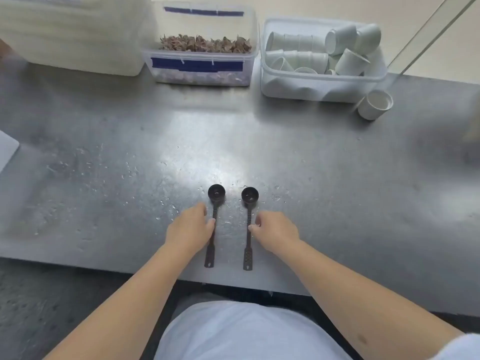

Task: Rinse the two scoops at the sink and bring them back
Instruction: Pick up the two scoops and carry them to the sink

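Note:
Two black long-handled scoops lie side by side on the steel counter (337, 178), bowls pointing away from me. The left scoop (216, 194) has my left hand (189, 231) over the middle of its handle, fingertips touching it. The right scoop (249, 197) has my right hand (276, 233) at its handle, fingertips pinching the shaft. Both scoops rest flat on the counter. Water droplets lie around them. No sink is in view.
Along the back stand a large white tub (72, 35), a clear box of dried brown pieces (200, 48) and a clear box of white paper cups (322, 61). One loose paper cup (375, 103) stands at the right. A white board edge (7, 149) shows at the left.

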{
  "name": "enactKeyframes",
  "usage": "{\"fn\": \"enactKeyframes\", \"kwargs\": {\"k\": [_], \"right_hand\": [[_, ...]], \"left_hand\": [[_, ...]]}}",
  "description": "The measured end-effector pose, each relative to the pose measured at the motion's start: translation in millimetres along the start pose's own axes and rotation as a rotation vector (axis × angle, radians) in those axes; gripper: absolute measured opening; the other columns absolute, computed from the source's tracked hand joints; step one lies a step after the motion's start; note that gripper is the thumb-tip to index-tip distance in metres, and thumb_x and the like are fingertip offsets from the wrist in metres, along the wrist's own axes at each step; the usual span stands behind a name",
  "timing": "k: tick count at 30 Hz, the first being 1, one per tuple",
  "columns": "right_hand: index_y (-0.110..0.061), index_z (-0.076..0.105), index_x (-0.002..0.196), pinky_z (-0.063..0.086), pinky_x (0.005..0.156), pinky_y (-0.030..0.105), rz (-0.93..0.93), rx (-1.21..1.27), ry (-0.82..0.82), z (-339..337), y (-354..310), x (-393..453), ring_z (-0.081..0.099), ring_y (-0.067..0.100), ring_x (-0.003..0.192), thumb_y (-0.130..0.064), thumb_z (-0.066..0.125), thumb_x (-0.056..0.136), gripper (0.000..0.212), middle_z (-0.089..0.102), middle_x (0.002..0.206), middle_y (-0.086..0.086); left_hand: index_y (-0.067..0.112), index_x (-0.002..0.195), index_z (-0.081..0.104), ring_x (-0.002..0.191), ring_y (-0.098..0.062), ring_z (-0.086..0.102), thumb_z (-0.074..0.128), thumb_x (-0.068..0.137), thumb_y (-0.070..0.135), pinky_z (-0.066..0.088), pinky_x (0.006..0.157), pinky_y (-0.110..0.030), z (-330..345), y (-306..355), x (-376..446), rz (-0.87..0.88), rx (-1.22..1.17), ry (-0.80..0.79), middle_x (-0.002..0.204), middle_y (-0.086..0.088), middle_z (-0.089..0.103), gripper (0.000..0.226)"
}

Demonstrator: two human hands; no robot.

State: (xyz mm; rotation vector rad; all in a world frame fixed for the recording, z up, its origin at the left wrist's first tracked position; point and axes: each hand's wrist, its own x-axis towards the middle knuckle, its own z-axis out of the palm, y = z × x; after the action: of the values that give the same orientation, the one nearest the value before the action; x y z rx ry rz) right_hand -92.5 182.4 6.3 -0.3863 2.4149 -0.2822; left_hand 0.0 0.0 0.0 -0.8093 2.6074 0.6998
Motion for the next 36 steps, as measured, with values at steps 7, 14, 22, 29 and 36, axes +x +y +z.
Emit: {"fn": "enactKeyframes", "kwargs": {"k": [7, 14, 22, 29, 36], "right_hand": [[-0.019, 0.047, 0.060, 0.036, 0.050, 0.027, 0.239, 0.285, 0.004, 17.3, -15.7, 19.3, 0.052, 0.021, 0.062, -0.029, 0.061, 0.084, 0.030, 0.058, 0.069, 0.003], [-0.016, 0.057, 0.063, 0.045, 0.059, 0.027, 0.302, 0.447, -0.019, 20.8, -17.1, 34.6, 0.058, 0.017, 0.061, -0.023, 0.070, 0.084, 0.026, 0.063, 0.064, 0.004], [-0.015, 0.062, 0.070, 0.036, 0.039, 0.013, 0.284, 0.767, -0.129, 15.9, -6.7, 27.6, 0.061, 0.011, 0.057, -0.016, 0.070, 0.088, 0.020, 0.060, 0.063, 0.000], [-0.010, 0.064, 0.078, 0.031, 0.045, 0.017, 0.128, 0.883, -0.215, -9.3, -15.1, 17.2, 0.059, 0.007, 0.052, -0.012, 0.066, 0.091, 0.013, 0.063, 0.069, 0.001], [-0.005, 0.072, 0.086, 0.039, 0.047, 0.016, -0.133, 0.710, -0.373, -19.8, -57.8, -4.8, 0.057, 0.007, 0.054, -0.014, 0.068, 0.089, 0.010, 0.067, 0.068, -0.001]], "left_hand": [[0.017, 0.084, 0.054, 0.082, -0.028, 0.058, 0.057, 0.087, 0.030, 0.046, 0.066, -0.035, 6.6, 1.3, 30.8, -0.016, -0.108, -0.141, 0.085, -0.005, 0.061, 0.014], [0.024, 0.068, 0.052, 0.074, -0.024, 0.062, 0.062, 0.086, 0.030, 0.050, 0.064, -0.034, 5.8, -6.2, 43.7, -0.025, -0.170, -0.210, 0.072, 0.001, 0.061, 0.021], [0.012, 0.068, 0.053, 0.060, -0.017, 0.068, 0.062, 0.089, 0.013, 0.045, 0.046, -0.020, -4.1, -15.8, 54.4, -0.129, -0.517, -0.425, 0.072, -0.008, 0.067, 0.023], [0.016, 0.080, 0.049, 0.066, -0.014, 0.072, 0.052, 0.094, 0.016, 0.054, 0.058, -0.027, -30.4, -28.3, 26.9, -0.207, -0.770, -0.505, 0.086, -0.008, 0.077, 0.014], [0.017, 0.095, 0.060, 0.064, -0.012, 0.065, 0.052, 0.094, 0.018, 0.052, 0.056, -0.022, -41.3, -48.5, -63.3, -0.303, -0.977, -0.289, 0.087, -0.004, 0.078, 0.008]]}}
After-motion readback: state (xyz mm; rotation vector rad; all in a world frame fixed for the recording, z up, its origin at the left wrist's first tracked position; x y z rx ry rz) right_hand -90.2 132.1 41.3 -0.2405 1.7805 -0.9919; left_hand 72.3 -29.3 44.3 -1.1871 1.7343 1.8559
